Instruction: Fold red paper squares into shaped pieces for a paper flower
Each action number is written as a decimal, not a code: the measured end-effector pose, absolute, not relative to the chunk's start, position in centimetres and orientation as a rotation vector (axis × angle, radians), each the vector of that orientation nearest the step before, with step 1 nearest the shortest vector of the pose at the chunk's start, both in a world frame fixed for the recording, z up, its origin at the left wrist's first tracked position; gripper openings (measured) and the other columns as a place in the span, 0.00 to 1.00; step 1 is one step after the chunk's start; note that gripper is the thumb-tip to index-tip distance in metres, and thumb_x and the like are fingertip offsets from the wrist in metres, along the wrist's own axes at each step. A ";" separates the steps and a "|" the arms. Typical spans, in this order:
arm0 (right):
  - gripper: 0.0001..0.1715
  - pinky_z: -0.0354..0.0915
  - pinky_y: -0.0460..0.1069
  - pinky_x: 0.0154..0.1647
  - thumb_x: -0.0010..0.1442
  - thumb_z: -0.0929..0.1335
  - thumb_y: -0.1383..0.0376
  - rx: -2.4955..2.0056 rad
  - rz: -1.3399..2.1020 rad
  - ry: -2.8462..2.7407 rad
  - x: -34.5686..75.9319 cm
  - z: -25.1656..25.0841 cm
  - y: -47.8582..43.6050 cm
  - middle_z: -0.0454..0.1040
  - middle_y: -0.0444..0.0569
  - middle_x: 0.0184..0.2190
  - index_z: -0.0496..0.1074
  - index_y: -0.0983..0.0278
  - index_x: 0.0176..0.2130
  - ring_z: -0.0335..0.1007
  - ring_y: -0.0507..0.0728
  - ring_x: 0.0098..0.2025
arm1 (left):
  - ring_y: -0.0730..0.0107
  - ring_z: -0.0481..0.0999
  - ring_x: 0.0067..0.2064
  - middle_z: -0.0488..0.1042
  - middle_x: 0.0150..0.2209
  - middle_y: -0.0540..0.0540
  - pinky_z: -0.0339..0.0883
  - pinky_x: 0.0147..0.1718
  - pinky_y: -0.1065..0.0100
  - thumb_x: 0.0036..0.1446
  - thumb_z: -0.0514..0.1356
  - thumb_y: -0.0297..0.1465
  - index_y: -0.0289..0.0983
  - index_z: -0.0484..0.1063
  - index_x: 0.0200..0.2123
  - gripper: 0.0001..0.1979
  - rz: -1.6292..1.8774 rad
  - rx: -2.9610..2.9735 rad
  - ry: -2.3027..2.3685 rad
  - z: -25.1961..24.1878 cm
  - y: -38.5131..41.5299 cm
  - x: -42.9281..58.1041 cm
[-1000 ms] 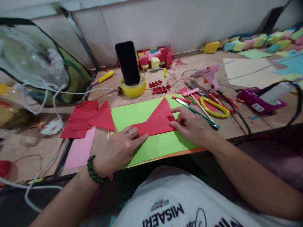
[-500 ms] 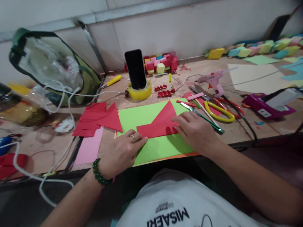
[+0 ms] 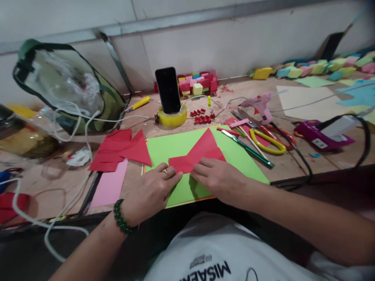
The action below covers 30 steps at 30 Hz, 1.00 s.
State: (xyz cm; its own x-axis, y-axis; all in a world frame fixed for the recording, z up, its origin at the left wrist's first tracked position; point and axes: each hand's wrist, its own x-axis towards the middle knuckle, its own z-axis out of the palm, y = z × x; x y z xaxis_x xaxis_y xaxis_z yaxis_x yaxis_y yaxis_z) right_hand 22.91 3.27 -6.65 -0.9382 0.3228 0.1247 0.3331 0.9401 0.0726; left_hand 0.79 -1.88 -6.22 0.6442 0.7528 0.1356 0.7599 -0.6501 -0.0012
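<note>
A sheet of red paper [image 3: 202, 150], folded along its near edge with a triangular part pointing away from me, lies on a stack of green paper sheets [image 3: 246, 171]. The fingers of my left hand [image 3: 156, 185] press on its near left corner. My right hand [image 3: 218, 179], fingers bent together, bears on the folded near edge a little right of my left. Its fingertips partly hide that edge. More red paper pieces [image 3: 113, 150] overlap a pink sheet [image 3: 113, 185] at the left. Right of the stack lies a green craft knife [image 3: 249, 150].
Scissors with yellow handles [image 3: 271, 146], a pink glue gun [image 3: 260, 107] and a purple power socket [image 3: 324, 134] stand on the right. A phone [image 3: 168, 89] leans in a yellow tape roll [image 3: 172, 117] behind the paper. White cables [image 3: 55, 226] and a green bag [image 3: 111, 105] occupy the left.
My right hand has moved left along the folded near edge, from its right end toward my left hand. The left hand stays on the left corner.
</note>
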 end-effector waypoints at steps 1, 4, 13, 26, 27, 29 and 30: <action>0.07 0.62 0.52 0.33 0.59 0.65 0.73 -0.559 -0.150 -2.971 23.4 -6.7 3.2 0.73 0.52 0.31 0.74 0.69 0.36 0.62 0.58 0.33 | 0.62 0.68 0.41 0.74 0.39 0.43 0.69 0.45 0.62 0.59 0.54 0.20 0.34 0.72 0.48 0.15 -0.200 -2.793 -1.283 -6.2 -1.9 0.8; 0.08 0.64 0.52 0.34 0.58 0.65 0.75 -0.643 -0.173 -2.927 25.0 -6.8 3.2 0.73 0.53 0.30 0.74 0.69 0.34 0.64 0.59 0.33 | 0.61 0.69 0.42 0.74 0.40 0.43 0.69 0.44 0.62 0.59 0.53 0.20 0.33 0.71 0.49 0.16 -0.206 -2.786 -1.272 -6.2 -2.0 0.6; 0.20 0.72 0.52 0.40 0.61 0.58 0.77 -0.702 0.000 -2.708 28.3 -7.9 2.8 0.76 0.55 0.40 0.74 0.68 0.46 0.70 0.58 0.42 | 0.60 0.69 0.45 0.75 0.47 0.42 0.71 0.41 0.62 0.58 0.51 0.18 0.32 0.69 0.52 0.20 -0.156 -2.757 -1.335 -6.4 -2.8 0.4; 0.19 0.72 0.53 0.39 0.59 0.60 0.75 -1.074 -0.048 -2.430 31.5 -6.8 2.1 0.76 0.54 0.40 0.73 0.65 0.44 0.74 0.59 0.41 | 0.59 0.72 0.43 0.74 0.43 0.39 0.71 0.34 0.64 0.61 0.53 0.22 0.34 0.70 0.48 0.13 0.050 -2.668 -1.408 -4.7 -0.8 3.4; 0.18 0.72 0.52 0.40 0.60 0.60 0.74 -1.055 -0.046 -2.378 31.3 -6.8 2.0 0.76 0.54 0.41 0.72 0.64 0.46 0.74 0.58 0.42 | 0.59 0.72 0.43 0.74 0.42 0.39 0.71 0.35 0.64 0.60 0.53 0.21 0.33 0.69 0.47 0.13 0.081 -2.680 -1.411 -4.6 -0.5 3.8; 0.17 0.73 0.53 0.43 0.61 0.61 0.71 -1.019 -0.032 -2.301 30.9 -6.7 2.0 0.76 0.54 0.42 0.71 0.62 0.47 0.74 0.58 0.44 | 0.59 0.73 0.42 0.75 0.39 0.39 0.71 0.36 0.63 0.60 0.53 0.20 0.32 0.69 0.46 0.12 0.114 -2.686 -1.442 -4.4 -0.2 4.1; 0.17 0.73 0.54 0.44 0.62 0.61 0.70 -1.008 -0.021 -2.276 30.8 -6.7 2.1 0.76 0.53 0.43 0.71 0.61 0.48 0.74 0.59 0.45 | 0.60 0.73 0.42 0.75 0.39 0.40 0.71 0.37 0.62 0.61 0.52 0.21 0.33 0.69 0.45 0.11 0.104 -2.688 -1.457 -4.4 -0.2 4.2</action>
